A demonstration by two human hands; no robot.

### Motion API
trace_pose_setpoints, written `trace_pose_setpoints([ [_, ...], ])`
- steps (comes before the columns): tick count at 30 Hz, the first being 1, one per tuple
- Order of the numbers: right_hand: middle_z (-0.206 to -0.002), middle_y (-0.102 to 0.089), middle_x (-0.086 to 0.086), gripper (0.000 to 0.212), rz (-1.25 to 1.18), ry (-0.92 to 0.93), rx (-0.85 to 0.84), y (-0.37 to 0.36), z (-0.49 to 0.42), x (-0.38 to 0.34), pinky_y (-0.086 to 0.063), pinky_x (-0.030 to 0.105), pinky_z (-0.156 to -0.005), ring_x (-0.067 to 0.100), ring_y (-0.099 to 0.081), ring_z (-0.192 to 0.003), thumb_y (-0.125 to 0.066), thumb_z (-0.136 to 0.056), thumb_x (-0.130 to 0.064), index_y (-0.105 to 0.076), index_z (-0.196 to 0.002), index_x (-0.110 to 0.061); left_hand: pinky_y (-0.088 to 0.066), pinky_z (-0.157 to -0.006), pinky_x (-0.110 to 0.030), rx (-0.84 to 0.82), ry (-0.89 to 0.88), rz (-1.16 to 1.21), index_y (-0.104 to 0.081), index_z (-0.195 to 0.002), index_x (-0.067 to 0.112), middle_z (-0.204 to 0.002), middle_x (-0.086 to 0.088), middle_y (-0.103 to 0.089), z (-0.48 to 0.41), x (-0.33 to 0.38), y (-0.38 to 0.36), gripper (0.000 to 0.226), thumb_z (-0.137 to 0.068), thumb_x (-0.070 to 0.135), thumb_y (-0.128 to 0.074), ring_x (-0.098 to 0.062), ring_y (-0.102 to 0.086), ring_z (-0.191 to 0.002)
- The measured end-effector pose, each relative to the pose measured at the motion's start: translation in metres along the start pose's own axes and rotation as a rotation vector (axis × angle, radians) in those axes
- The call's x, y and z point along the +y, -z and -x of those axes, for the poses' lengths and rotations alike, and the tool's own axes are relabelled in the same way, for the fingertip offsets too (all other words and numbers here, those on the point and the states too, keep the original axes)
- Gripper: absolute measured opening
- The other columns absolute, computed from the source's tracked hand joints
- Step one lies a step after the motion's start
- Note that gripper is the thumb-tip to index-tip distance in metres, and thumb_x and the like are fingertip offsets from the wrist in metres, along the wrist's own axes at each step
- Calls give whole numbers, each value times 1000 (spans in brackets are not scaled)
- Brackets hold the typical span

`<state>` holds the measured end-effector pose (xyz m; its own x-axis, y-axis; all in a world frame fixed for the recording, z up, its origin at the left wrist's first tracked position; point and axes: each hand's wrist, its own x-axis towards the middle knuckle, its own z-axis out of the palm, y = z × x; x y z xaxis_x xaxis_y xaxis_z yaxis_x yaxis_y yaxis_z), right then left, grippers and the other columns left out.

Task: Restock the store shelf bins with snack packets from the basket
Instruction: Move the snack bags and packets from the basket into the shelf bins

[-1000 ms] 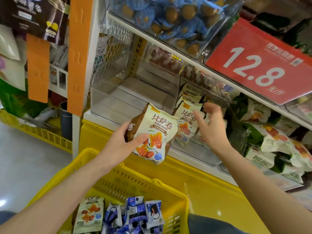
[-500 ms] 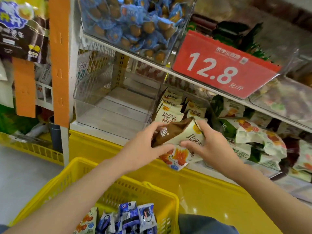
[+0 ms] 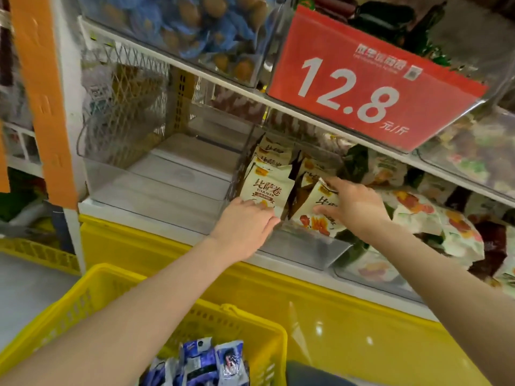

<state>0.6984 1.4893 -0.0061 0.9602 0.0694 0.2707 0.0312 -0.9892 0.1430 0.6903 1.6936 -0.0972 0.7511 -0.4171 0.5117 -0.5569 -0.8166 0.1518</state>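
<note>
- A store shelf (image 3: 172,64) with clear bins is seen under a red price sign (image 3: 362,79); a yellow basket (image 3: 106,271) is set below.
- The middle bin (image 3: 303,243) is partly filled with cream snack packets; none are seen in the left bin (image 3: 156,190).
- The front packet (image 3: 264,188) is pressed by the straight fingers of the left hand (image 3: 245,227).
- A tilted packet (image 3: 315,218) is gripped by the right hand (image 3: 356,204) inside the middle bin.
- Blue packets (image 3: 206,360) are left in the basket, so restocking is judged only partly done.

Head-worn view, down at shelf bins (image 3: 156,201)
</note>
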Motion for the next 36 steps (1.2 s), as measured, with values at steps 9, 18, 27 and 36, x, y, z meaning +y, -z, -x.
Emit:
trace_pose_setpoints([
  [9,-132,-55,1,74,-106,112,-271,-34,-35,16,-44,31,-85,22,-54,-115,-69,-76,-51,-39,-140,-27,-43,-76,-32,70,-44,13,-63,-100,17,-97,0,-69,7,-4,-5,45,-96,34,-22,-17,-62,-87],
  [18,-141,-47,1,55,-198,122,44,-32,7,2,-41,37,-101,22,-46,-127,-61,-88,-28,-40,-140,-24,-38,-87,-32,-28,3,-10,-58,-111,16,-109,-1,-64,4,0,-2,34,-99,32,-30,-17,-57,-100],
  [27,-155,-21,4,58,-138,176,-25,-43,113,-45,-8,26,-116,17,-14,-144,-35,-98,-38,-20,-149,-14,-24,-111,-36,-138,67,66,-42,-133,17,-136,-4,-46,29,7,30,37,-97,28,-41,-21,-38,-128],
  [36,-111,-57,1,31,-337,340,-30,-61,184,-140,-44,30,-88,19,-54,-104,-49,-96,-34,-55,-119,-14,-40,-91,-31,-52,265,136,-57,-109,21,-103,7,-60,170,7,67,35,-93,34,-28,-13,-54,-100],
])
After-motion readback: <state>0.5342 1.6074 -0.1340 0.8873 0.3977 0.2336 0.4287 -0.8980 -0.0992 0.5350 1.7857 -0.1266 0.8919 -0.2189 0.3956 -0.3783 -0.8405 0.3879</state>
